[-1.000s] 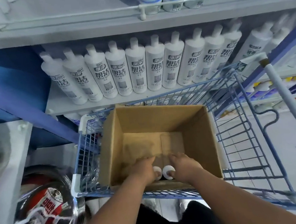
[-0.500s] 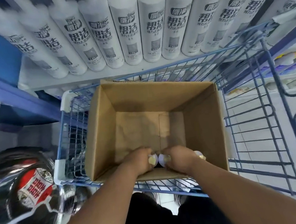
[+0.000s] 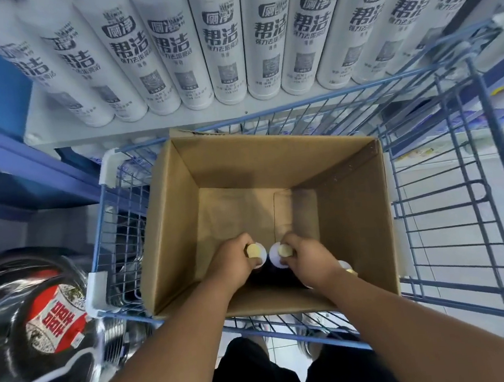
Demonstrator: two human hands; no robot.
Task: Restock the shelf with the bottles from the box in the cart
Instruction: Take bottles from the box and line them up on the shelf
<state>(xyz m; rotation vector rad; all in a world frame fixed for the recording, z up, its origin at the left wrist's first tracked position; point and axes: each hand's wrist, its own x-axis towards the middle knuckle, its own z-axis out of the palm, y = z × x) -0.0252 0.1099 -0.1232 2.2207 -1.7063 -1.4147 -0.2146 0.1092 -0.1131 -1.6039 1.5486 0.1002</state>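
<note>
Pale tiled floor (image 3: 454, 263) spreads to the right. Blue shelving uprights (image 3: 19, 157) frame the left, with shiny black cookware (image 3: 27, 329) bearing a red label stacked nearby.

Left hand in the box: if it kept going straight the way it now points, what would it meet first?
The left hand points down into the cardboard box, already closed on a bottle top. Pushing on, it would likely meet that bottle's body, then the box floor; depth is unclear.

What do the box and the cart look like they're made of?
Box: brown corrugated cardboard, matte, with folded flaps and a seam across its floor. Cart: wire grid, likely metal with a blue coating, and white corner guards that look like plastic.
</note>
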